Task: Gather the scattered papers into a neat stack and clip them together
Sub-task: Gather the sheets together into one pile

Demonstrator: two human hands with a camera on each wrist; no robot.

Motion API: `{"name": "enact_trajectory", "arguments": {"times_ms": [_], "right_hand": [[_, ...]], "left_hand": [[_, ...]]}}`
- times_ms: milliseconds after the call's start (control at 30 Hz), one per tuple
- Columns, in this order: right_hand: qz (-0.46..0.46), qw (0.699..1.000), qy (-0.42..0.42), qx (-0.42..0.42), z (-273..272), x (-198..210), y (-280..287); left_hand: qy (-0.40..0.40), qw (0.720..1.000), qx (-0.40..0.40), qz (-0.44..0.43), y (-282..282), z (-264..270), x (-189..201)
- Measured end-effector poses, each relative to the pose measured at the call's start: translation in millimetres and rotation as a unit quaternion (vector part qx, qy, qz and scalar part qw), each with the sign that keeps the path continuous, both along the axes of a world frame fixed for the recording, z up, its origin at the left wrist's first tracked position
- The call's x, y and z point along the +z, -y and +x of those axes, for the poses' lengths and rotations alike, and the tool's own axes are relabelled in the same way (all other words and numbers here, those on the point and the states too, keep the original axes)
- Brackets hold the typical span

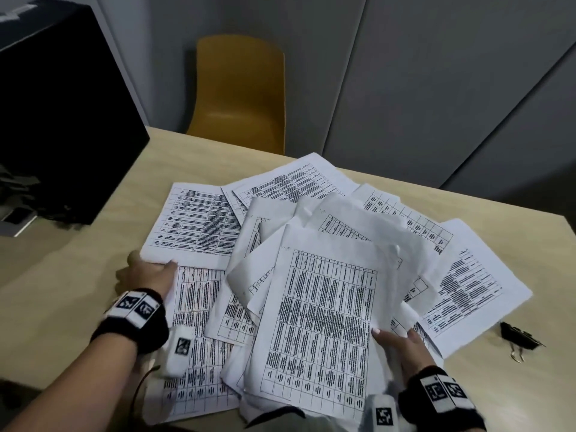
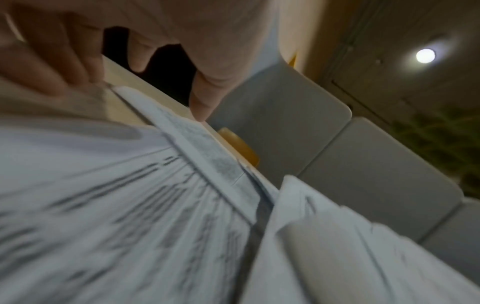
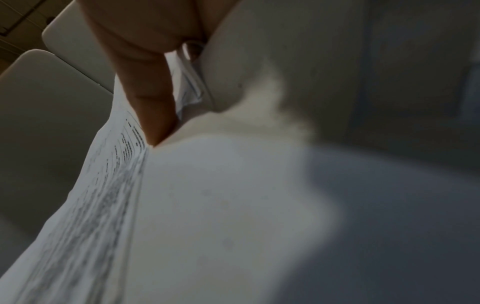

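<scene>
Several printed sheets (image 1: 318, 316) lie fanned and overlapping across the beige table (image 1: 78, 244). My left hand (image 1: 146, 274) is at the near left corner of the far-left sheet (image 1: 193, 222), fingers slipped under its edge and thumb (image 2: 205, 102) on the paper. My right hand (image 1: 396, 341) pinches the right edge of the front sheet, thumb (image 3: 153, 115) on top and fingers hidden beneath. A black binder clip (image 1: 519, 336) lies on the table to the right of the papers, apart from both hands.
A large black box-like object (image 1: 62, 113) stands on the table's left side with dark clutter (image 1: 18, 198) beside it. A yellow chair (image 1: 240, 95) stands behind the far edge, in front of grey wall panels (image 1: 436, 88).
</scene>
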State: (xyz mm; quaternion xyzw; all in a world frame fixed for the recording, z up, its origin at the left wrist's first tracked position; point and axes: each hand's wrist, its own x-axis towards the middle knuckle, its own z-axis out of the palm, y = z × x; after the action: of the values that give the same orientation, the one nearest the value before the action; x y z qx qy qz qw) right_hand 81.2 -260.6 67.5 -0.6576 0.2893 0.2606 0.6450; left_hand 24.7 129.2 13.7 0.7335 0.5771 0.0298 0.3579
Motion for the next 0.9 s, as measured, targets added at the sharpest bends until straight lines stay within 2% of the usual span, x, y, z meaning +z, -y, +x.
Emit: {"name": "enact_trajectory", "arguments": {"times_ms": [100, 233, 333, 400, 567, 700, 833, 900], "right_hand": [[-0.006, 1.0, -0.011, 0.011, -1.4, 0.6, -0.8], [-0.008, 1.0, -0.01, 0.001, -2.7, 2.0, -1.2], [0.004, 1.0, -0.021, 0.001, -4.0, 0.5, -3.5], [0.015, 0.999, -0.025, -0.024, -3.7, -3.5, -4.0], [0.038, 0.999, -0.015, -0.034, 2.1, -8.8, -1.6], [0.058, 0.998, -0.007, -0.028, 3.5, -7.5, 0.0], [0.053, 0.998, -0.007, -0.03, 4.2, -5.2, 1.6], [0.046, 0.999, -0.002, -0.017, 4.8, -10.2, 5.0]], "left_hand": [[0.02, 0.992, 0.086, -0.093, -0.8, 22.6, 11.0], [0.065, 0.971, 0.16, -0.166, -32.8, 43.0, -19.0], [0.101, 0.964, 0.151, -0.196, -60.4, 53.3, -53.7], [0.135, 0.964, 0.115, -0.199, -45.0, 58.0, -28.6], [0.241, 0.943, 0.144, -0.182, -38.3, 58.9, -16.7], [0.169, 0.982, 0.046, -0.069, -52.8, 28.0, -14.5], [0.123, 0.978, -0.069, -0.152, -63.8, 1.5, -37.7], [0.082, 0.987, -0.092, -0.105, -56.6, -2.9, -39.3]]}}
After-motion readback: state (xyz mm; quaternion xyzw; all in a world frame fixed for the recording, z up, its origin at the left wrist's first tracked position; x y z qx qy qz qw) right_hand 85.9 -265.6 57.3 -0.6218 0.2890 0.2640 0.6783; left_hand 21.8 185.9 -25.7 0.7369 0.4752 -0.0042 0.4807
